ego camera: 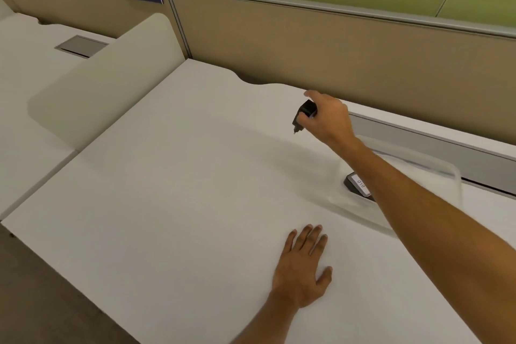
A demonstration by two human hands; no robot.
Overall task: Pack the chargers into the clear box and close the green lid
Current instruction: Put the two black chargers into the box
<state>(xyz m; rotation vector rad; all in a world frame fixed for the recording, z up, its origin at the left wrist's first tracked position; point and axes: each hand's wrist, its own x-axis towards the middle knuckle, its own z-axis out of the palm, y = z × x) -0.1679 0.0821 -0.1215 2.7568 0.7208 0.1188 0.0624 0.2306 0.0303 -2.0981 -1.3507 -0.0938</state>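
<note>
White table [173,190] fills our view, fenced at the back by tan partition panels. Our right hand [328,117] is curled around a black charger [305,113], held off the surface with its prongs hanging down. Our left hand [303,268] lies flat and empty, nearer to us. Under the right forearm sits the clear box [418,173] (blurred, one dark charger [358,184] already inside). We judge the charger small, rigid and light; pinching its smooth body, clear of the prongs, should suit.
</note>
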